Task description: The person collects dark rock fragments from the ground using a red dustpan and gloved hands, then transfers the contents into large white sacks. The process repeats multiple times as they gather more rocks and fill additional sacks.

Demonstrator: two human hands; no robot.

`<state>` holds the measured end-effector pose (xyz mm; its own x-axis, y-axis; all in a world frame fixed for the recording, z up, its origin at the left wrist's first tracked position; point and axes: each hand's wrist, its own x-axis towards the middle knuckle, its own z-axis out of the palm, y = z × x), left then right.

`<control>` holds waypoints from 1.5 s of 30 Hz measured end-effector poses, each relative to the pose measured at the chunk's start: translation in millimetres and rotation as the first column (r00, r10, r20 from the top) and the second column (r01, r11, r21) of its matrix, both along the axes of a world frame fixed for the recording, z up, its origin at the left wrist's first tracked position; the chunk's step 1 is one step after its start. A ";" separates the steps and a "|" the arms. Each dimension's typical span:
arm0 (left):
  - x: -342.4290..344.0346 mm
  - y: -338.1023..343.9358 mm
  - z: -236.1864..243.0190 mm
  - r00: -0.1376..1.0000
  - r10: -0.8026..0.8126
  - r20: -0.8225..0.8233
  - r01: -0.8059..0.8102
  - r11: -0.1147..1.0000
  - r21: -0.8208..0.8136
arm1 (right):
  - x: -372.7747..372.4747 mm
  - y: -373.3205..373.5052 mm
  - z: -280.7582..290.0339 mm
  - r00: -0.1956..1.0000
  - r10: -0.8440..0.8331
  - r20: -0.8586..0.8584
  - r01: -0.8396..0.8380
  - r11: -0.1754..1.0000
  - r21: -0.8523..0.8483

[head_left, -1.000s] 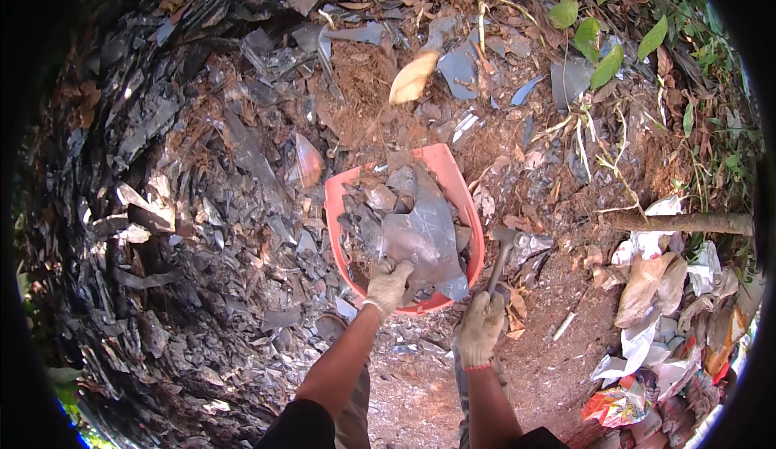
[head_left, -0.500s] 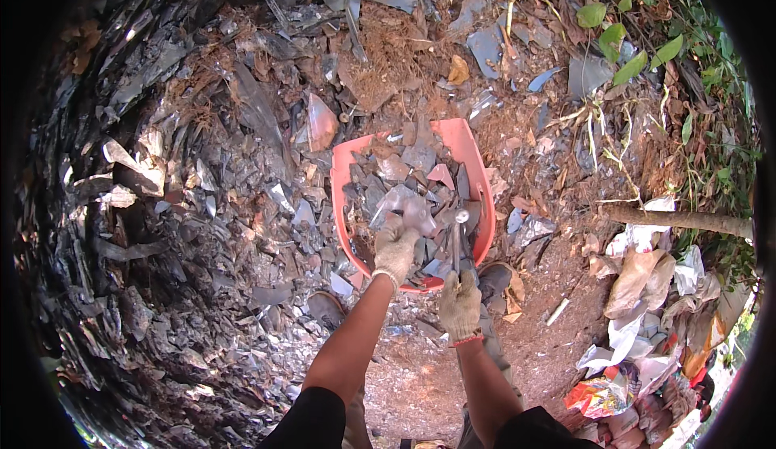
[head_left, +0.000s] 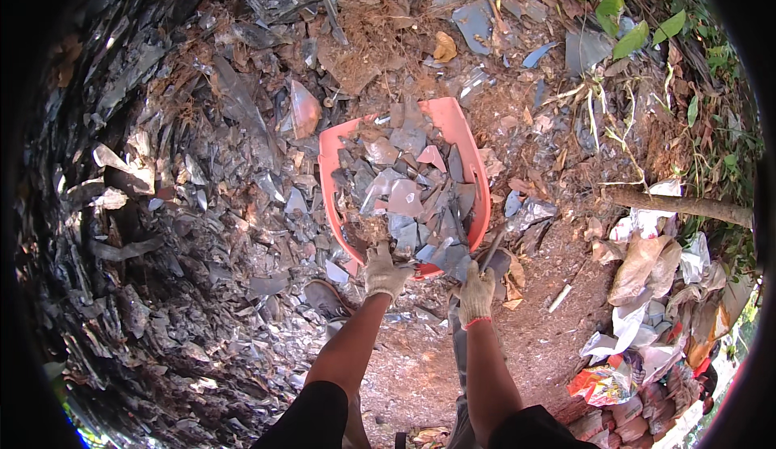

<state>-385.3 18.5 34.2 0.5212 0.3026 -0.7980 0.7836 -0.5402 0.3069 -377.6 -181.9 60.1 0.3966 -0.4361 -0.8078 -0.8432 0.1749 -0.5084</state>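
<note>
One pink pan (head_left: 457, 123) is cradling grey shards (head_left: 408, 139), lying ahead of the left hand (head_left: 385, 276), the nearer one, which is overlapping its near rim, finger closure unclear; the right hand (head_left: 477, 294) is clenching a dark handle (head_left: 491, 247), slanting away rightward.

We stand over a reddish, open-fronted plastic scoop (head_left: 329, 172) heaped with broken gray shards (head_left: 408, 139) and a pink triangular shard (head_left: 432, 157), our gloved left hand (head_left: 383, 274) at its near left edge, though whether it grips the rim is unclear. Our gloved right hand (head_left: 477, 294) is closed around a hammer (head_left: 491, 247) just beside the near right corner. More fragments cover the ground around us, with green leaves (head_left: 630, 40) at upper right, a branch (head_left: 683, 205) at right and crumpled packaging (head_left: 606, 379) below it.
</note>
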 end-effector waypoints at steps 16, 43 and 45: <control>27.1 18.5 24.3 0.909 0.398 0.121 -0.312 0.844 -0.436 | 61.0 13.9 58.4 0.941 -0.099 0.322 -0.086 0.854 0.513; 115.6 -10.6 -6.5 0.899 0.241 0.366 -0.220 0.970 -0.101 | 14.9 51.0 44.0 0.746 0.642 0.177 -0.606 0.765 -0.219; 106.1 -8.4 -14.5 0.882 0.243 0.405 -0.240 0.969 -0.058 | 25.7 62.5 64.9 0.792 0.578 0.197 -0.538 0.813 -0.222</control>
